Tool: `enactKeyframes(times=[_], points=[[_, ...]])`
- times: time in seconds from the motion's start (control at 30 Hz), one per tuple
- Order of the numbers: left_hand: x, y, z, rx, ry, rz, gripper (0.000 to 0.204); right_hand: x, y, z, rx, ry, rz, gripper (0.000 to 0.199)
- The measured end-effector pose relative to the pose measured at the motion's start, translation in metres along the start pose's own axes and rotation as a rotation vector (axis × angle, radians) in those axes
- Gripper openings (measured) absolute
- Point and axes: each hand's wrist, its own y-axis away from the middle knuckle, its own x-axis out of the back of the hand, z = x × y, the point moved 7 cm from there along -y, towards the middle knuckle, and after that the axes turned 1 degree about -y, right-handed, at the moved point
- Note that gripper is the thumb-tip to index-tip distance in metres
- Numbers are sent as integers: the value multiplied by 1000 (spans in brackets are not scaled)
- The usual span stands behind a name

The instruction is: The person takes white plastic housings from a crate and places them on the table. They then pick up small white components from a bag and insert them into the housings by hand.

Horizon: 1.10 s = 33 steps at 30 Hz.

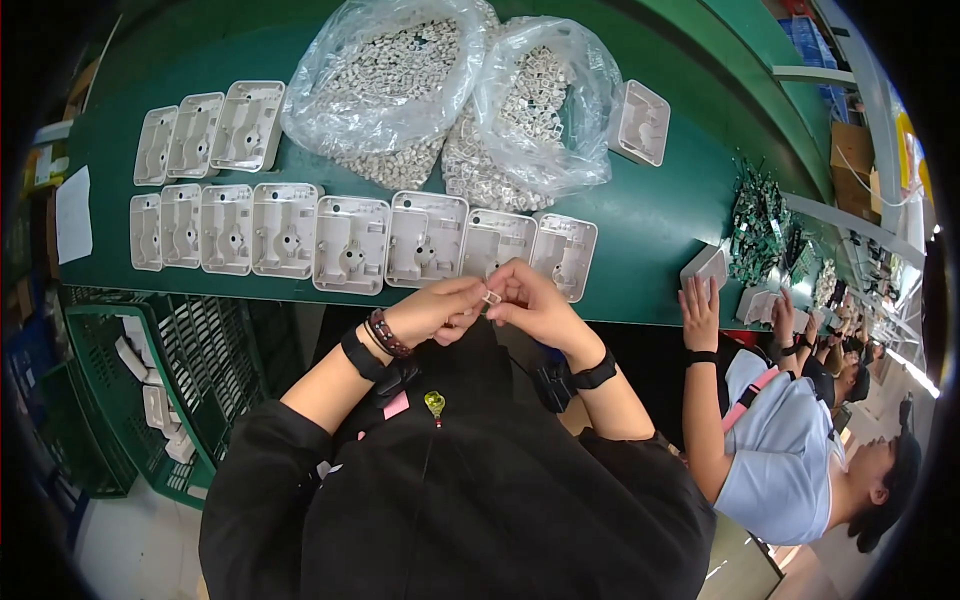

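In front of my chest, over the table's front edge, my two hands meet at a small white plastic part (491,297). My right hand (540,308) pinches it between thumb and fingertips. My left hand (437,312) is closed too, its fingertips against the same part; the fingers partly cover it. Just beyond stands a front row of white open plastic housings, among them one housing (352,247) with a small round post and another (498,245) partly behind my right fingers. Farther back, clear plastic bags (385,75) (545,105) are heaped with small white parts.
Three more housings (247,125) stand back left, and one (640,122) right of the bags. A green crate (180,400) holding white pieces is at lower left. At right, a co-worker's hand (699,312) is near a housing (706,263) and a pile of green circuit boards (765,225).
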Motion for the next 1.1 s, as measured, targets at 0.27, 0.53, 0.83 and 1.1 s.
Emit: enactKeyframes(times=[0.27,0.53,0.83,1.1], points=[[23,-6,3,-63,86,181,24,19,-29,-29,802,1175,44,10],[51,-13,19,-329,-850,499,26,15,-65,-38,977,1510,-287,8],[54,-6,25,-362,-1028,607,24,11,-88,-24,947,1619,-478,8],[59,-10,21,-213,-979,546,27,13,-88,-20,923,1625,-424,8]])
